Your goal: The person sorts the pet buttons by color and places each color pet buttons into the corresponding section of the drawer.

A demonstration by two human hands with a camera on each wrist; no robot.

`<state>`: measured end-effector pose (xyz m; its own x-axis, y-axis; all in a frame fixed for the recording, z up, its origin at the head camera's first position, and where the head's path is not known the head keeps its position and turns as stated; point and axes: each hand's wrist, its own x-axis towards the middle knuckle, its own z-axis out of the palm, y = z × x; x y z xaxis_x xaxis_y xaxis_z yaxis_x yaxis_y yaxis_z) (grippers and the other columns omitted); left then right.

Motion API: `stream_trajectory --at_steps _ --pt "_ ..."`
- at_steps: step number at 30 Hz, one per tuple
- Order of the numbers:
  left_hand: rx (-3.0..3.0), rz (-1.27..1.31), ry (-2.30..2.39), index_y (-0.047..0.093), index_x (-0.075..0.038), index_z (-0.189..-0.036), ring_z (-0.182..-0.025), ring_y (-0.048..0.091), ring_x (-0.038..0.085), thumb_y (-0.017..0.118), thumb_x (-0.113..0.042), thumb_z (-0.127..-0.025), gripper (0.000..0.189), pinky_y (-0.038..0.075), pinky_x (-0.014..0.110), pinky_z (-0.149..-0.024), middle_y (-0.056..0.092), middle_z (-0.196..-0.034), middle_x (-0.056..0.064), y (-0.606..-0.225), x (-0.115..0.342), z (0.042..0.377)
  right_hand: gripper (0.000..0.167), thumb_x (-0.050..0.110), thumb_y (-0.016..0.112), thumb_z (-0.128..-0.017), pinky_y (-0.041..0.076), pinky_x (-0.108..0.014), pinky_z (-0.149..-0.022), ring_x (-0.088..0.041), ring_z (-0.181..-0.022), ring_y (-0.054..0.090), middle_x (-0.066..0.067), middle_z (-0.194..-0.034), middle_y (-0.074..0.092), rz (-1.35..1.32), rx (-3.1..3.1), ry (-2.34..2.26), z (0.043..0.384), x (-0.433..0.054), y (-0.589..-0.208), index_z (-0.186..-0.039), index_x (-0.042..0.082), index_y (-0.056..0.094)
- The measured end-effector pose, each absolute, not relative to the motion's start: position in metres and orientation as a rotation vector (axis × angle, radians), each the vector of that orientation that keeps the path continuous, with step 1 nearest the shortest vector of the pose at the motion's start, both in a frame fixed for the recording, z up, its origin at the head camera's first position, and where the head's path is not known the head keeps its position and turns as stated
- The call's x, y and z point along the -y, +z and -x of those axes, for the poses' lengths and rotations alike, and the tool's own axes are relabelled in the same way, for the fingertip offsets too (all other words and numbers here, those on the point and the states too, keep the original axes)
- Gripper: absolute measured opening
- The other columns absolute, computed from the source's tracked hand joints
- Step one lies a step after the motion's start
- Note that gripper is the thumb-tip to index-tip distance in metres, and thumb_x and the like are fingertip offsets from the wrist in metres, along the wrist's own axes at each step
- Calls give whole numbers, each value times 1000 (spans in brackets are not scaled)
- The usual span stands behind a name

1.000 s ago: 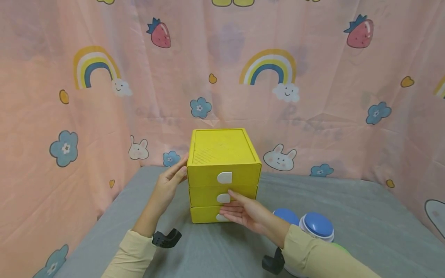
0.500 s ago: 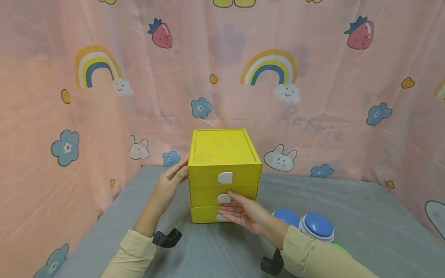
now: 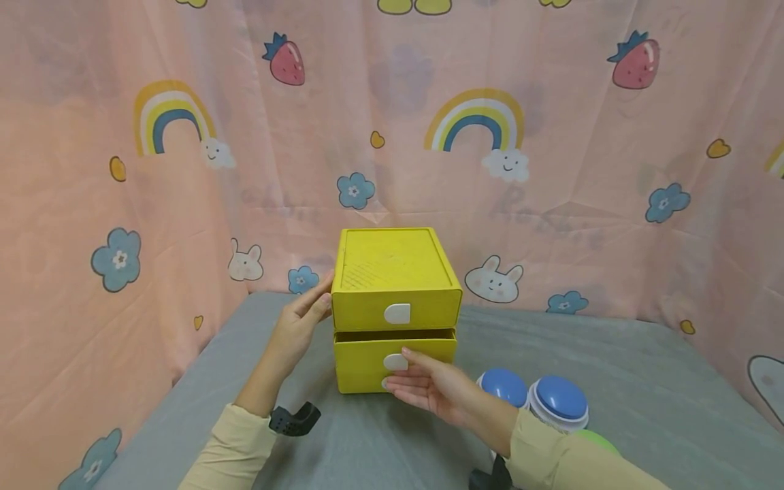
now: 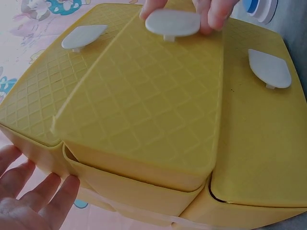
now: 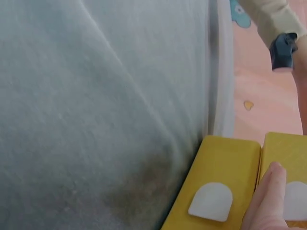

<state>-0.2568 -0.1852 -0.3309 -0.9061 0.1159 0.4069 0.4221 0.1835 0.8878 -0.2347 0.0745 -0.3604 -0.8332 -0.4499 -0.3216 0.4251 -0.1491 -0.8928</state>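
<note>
A yellow cabinet with three stacked drawers stands on the grey cloth in the head view. Its middle drawer juts out a little, leaving a dark gap above its front. My right hand pinches the white handle of that drawer between thumb and fingers. On the cabinet's left side rests my left hand, fingers extended; the left wrist view shows its fingers spread by the side wall. The top drawer is closed. The bottom drawer is mostly hidden below the middle one. What lies inside the drawer cannot be seen.
To the right, partly behind my right forearm, are two blue-topped white round objects and something green. A pink patterned curtain hangs behind the cabinet. Grey cloth covers the surface.
The middle drawer has slid out toward me, opening a gap under the top drawer. My right hand has moved toward me and slightly down with its handle. The left hand has stayed put.
</note>
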Motion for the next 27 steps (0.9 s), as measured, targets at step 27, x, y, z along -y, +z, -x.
stream_trajectory --at_steps 27 --pt "2223 556 -1781 38 -23 -154 -150 31 14 46 -37 -106 51 45 40 -113 29 -164 -3 -330 186 254 61 40 58 -100 60 -31 -91 -19 -97 73 -13 -106 74 13 -1537 -1954 181 -86 -363 -133 -11 52"
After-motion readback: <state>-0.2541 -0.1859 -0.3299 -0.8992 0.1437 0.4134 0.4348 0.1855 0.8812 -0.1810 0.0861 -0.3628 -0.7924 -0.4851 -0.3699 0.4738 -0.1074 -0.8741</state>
